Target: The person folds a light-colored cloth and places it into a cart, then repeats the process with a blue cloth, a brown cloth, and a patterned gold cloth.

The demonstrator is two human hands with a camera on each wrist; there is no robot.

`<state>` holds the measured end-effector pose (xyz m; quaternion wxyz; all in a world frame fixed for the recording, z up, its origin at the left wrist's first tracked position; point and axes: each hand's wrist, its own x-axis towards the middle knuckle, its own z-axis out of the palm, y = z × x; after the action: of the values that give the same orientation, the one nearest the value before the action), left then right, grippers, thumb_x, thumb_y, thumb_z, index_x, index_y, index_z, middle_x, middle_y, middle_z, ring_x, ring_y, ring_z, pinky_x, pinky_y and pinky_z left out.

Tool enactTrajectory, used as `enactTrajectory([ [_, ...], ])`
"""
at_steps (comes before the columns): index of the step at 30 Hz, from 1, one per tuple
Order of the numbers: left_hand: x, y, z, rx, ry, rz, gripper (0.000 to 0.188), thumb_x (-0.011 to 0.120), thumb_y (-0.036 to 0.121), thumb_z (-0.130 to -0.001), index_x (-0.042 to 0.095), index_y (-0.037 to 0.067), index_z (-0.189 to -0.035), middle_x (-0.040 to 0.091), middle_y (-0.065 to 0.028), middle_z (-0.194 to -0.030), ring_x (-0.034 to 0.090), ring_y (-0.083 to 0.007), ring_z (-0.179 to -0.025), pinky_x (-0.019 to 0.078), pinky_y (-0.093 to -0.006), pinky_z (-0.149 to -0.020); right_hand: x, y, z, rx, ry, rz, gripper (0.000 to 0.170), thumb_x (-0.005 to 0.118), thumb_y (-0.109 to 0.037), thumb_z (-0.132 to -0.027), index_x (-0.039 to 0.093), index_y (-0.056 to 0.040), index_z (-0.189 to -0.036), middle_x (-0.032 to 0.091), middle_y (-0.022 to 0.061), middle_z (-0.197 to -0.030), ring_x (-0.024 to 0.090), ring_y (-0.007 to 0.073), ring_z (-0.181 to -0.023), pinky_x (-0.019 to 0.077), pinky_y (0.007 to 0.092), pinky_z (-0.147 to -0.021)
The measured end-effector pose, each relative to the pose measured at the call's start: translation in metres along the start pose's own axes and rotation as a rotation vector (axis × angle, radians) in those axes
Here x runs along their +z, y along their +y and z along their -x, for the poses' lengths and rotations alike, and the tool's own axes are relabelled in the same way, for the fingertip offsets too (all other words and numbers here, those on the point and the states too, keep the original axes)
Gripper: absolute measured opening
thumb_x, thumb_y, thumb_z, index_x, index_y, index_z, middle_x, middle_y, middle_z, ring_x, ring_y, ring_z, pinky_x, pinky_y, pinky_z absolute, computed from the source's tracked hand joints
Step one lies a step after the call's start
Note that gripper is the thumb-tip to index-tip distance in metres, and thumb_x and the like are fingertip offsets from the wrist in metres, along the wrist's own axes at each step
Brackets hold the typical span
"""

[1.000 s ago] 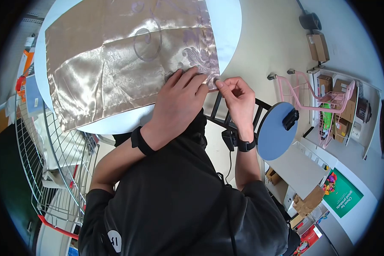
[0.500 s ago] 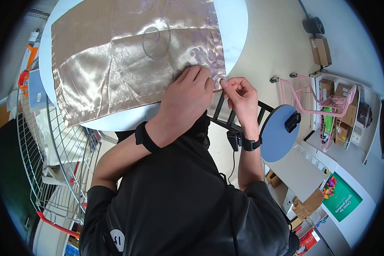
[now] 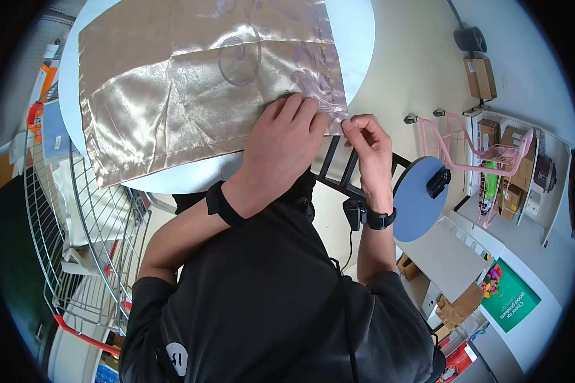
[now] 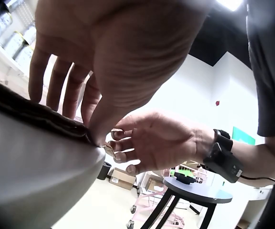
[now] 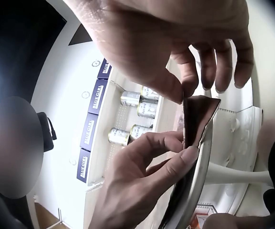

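Observation:
A shiny beige satin cloth [image 3: 191, 96] with a purple scroll pattern lies over the round white table [image 3: 358, 38], its near edge close to the table's rim. At the near right corner my right hand [image 3: 372, 143] pinches the cloth between thumb and forefinger. Just left of it, my left hand [image 3: 281, 143] rests over the cloth with bent fingers. The right wrist view shows the left thumb and forefinger pinching the cloth's edge [image 5: 202, 119], where two layers stand apart between the hands. In the left wrist view the other left fingers reach down onto the cloth.
A blue-topped round stool [image 3: 415, 204] with black legs stands to the right. Left of the table is a wire shopping cart [image 3: 86, 242] with things in it. Farther right are a small pink cart [image 3: 476, 153] and shelves with boxes [image 3: 508, 185].
My right hand has moved right, and the pinched corner has gone with it. My left hand has shifted slightly right, its fingers more bent than a second ago. The view has shifted a little.

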<state>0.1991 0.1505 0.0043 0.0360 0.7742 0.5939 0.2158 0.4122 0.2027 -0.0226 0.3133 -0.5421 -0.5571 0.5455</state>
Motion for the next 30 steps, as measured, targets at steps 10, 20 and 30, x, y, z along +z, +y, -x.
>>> enactTrajectory([
  [10, -0.003, 0.004, 0.009, 0.036, -0.011, -0.038, 0.019, 0.070, 0.015, -0.083, 0.070, 0.004, -0.099, 0.066, -0.0057, -0.117, 0.063, -0.0230, -0.121, 0.0505, -0.0366, -0.102, 0.004, -0.023, 0.005, 0.309, -0.111, -0.176, 0.013, 0.071, -0.008, -0.107, 0.064, 0.0006, -0.100, 0.074, 0.0077, -0.094, 0.082, 0.0223, -0.093, 0.0636, 0.0269, -0.072],
  [20, 0.000, -0.003, 0.020, 0.038, -0.013, 0.062, 0.019, 0.068, 0.015, -0.087, 0.070, 0.005, -0.103, 0.067, -0.0059, -0.123, 0.063, -0.0228, -0.129, 0.0495, -0.0391, -0.107, 0.009, 0.001, 0.009, 0.153, 0.027, -0.252, 0.012, 0.079, 0.007, -0.097, 0.067, 0.0031, -0.098, 0.076, 0.0121, -0.096, 0.076, 0.0143, -0.085, 0.0670, 0.0279, -0.082],
  [30, -0.054, -0.055, 0.082, -0.124, -0.196, 0.280, 0.054, 0.081, 0.025, -0.091, 0.065, 0.007, -0.140, 0.058, -0.0119, -0.159, 0.048, -0.0313, -0.155, 0.0377, -0.0493, -0.129, 0.006, 0.012, 0.008, 0.130, 0.009, -0.298, 0.028, 0.072, 0.014, -0.097, 0.064, 0.0013, -0.121, 0.072, 0.0072, -0.109, 0.073, 0.0131, -0.099, 0.0673, 0.0334, -0.091],
])
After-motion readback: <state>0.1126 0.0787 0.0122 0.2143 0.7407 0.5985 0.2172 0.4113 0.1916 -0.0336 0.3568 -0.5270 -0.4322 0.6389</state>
